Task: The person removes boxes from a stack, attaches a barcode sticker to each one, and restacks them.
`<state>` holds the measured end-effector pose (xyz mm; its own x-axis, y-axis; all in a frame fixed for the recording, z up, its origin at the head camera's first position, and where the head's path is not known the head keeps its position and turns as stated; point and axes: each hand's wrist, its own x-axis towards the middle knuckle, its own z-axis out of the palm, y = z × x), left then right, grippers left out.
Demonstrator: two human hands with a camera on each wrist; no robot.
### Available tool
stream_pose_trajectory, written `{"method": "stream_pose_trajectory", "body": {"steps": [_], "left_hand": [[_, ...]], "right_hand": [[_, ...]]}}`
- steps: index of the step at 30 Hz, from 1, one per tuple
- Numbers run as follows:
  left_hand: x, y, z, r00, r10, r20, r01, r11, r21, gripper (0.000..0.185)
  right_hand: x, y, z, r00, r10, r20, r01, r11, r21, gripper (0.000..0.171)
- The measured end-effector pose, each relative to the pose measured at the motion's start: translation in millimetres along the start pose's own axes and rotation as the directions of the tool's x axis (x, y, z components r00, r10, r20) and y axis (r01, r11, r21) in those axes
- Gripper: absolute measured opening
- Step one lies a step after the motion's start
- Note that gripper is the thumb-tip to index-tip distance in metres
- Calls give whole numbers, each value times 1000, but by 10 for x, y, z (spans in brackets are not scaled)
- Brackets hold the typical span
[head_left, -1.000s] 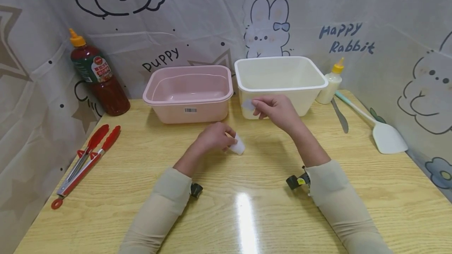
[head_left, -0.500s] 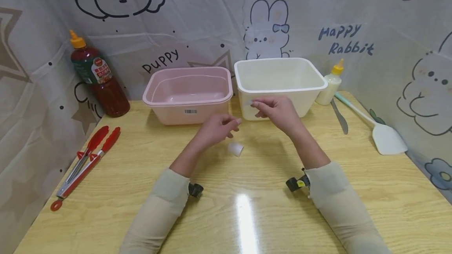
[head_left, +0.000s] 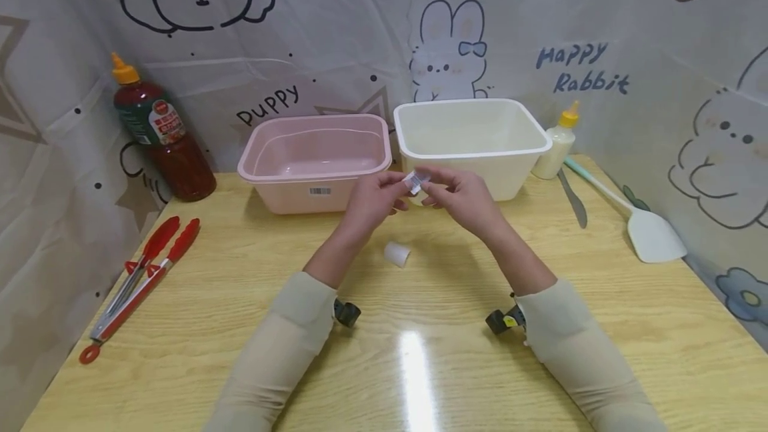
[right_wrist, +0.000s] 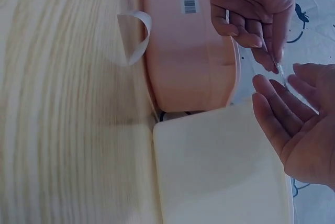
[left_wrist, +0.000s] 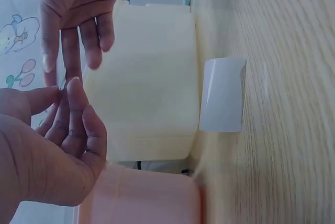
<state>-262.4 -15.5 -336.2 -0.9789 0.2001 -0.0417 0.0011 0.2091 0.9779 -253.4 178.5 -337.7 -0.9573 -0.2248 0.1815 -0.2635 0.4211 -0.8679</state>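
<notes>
Above the table's middle, both hands [head_left: 414,192] pinch a small clear piece [head_left: 416,181] (best kept lightly, by fingertips only).

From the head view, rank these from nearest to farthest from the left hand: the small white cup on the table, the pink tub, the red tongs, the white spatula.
From the left hand:
1. Small white cup, just below it on the table; the pink tub, just behind it, is too close to call against the cup.
2. Red tongs, far left.
3. White spatula, far right.
</notes>
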Motion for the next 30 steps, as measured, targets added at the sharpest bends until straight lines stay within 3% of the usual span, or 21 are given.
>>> {"method": "stream_pose_trajectory", "body": {"steps": [4, 10, 13, 21, 30], "left_hand": [[62, 10, 65, 1000, 21, -2, -21, 1000, 17, 25], [179, -10, 207, 993, 107, 48, -112, 987, 119, 20], [202, -18, 280, 990, 119, 70, -129, 981, 145, 22], [230, -19, 412, 997, 19, 81, -22, 999, 30, 32], [286, -86, 596, 994, 44, 105, -44, 999, 5, 37]], "right_hand": [[-5, 24, -89, 999, 10, -38, -9, 999, 31, 42], [0, 95, -207, 994, 70, -85, -67, 997, 41, 29], [-12, 153, -254, 989, 112, -97, -107, 993, 59, 25], [-25, 338, -388, 965, 214, -149, -197, 973, 120, 30], [-23, 469, -484, 946, 265, -186, -236, 958, 162, 33]]}}
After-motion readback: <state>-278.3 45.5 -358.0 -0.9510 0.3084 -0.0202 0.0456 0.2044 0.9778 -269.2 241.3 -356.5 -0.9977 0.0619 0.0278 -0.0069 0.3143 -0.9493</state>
